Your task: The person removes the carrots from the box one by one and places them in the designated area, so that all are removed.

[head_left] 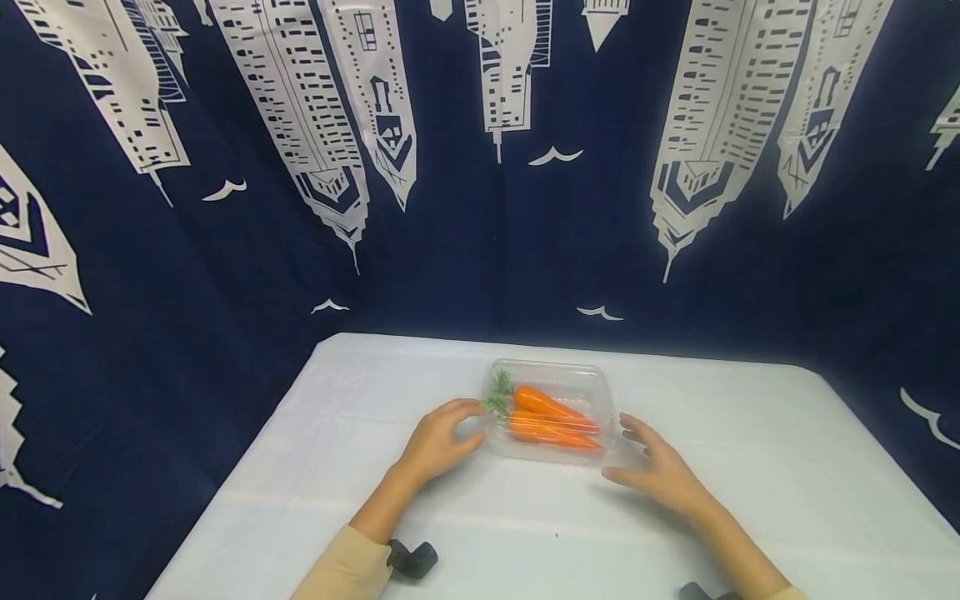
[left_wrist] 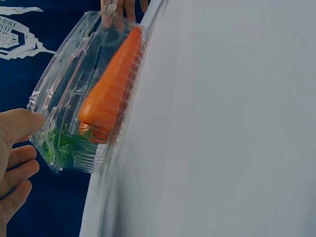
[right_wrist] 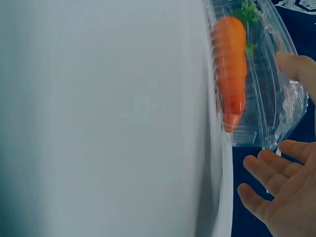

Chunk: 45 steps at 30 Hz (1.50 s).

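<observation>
A clear plastic clamshell box with its lid down stands on the white table. Inside lie an upper carrot and a lower carrot, with leafy green tops at the left end. My left hand is at the box's left end, fingers spread and relaxed; in the left wrist view its thumb overlaps the box edge, and I cannot tell how firmly it touches. At the right end, my right hand has its thumb and fingers apart, gripping nothing.
The white tabletop extends around the box. Behind it hangs a dark blue cloth printed with white buildings and birds. Dark wrist-worn devices show near both forearms.
</observation>
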Each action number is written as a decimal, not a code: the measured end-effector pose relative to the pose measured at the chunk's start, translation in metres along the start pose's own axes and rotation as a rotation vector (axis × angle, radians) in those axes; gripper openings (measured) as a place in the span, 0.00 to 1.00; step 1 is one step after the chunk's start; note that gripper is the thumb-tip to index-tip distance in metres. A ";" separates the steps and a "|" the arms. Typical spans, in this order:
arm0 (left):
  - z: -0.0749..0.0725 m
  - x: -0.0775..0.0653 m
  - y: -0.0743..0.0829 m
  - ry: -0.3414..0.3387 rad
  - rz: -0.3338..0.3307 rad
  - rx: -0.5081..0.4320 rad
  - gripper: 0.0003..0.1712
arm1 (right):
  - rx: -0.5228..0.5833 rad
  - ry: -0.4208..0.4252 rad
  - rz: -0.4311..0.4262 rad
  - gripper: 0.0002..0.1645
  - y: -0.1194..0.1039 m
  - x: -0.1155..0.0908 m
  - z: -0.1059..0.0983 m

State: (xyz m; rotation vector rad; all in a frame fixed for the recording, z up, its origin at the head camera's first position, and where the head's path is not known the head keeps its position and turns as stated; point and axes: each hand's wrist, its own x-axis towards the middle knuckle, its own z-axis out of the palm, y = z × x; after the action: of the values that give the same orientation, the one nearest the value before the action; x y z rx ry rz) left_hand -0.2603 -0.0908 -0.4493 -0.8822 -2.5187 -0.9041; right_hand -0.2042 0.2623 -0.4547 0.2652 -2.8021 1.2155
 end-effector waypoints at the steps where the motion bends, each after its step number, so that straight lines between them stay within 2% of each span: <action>1: 0.000 0.000 0.001 0.005 0.003 0.006 0.17 | -0.007 -0.001 0.008 0.55 0.000 0.001 0.002; 11: 0.003 -0.004 0.000 0.036 0.036 -0.015 0.08 | 0.057 0.005 0.071 0.59 0.002 0.009 0.022; 23: 0.006 -0.004 0.000 0.059 0.057 -0.053 0.07 | 0.088 0.048 0.157 0.62 -0.001 0.014 0.037; 32: 0.007 -0.004 -0.002 0.062 0.063 -0.072 0.06 | 0.095 0.109 0.135 0.59 0.003 0.018 0.045; 45: 0.006 -0.003 -0.001 0.036 0.049 -0.076 0.04 | 0.059 0.138 0.117 0.57 0.010 0.021 0.050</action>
State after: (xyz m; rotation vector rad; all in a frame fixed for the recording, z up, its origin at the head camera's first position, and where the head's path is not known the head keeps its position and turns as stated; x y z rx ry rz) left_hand -0.2592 -0.0892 -0.4556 -0.9379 -2.4361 -0.9963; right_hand -0.2272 0.2300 -0.4933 0.0198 -2.6996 1.2885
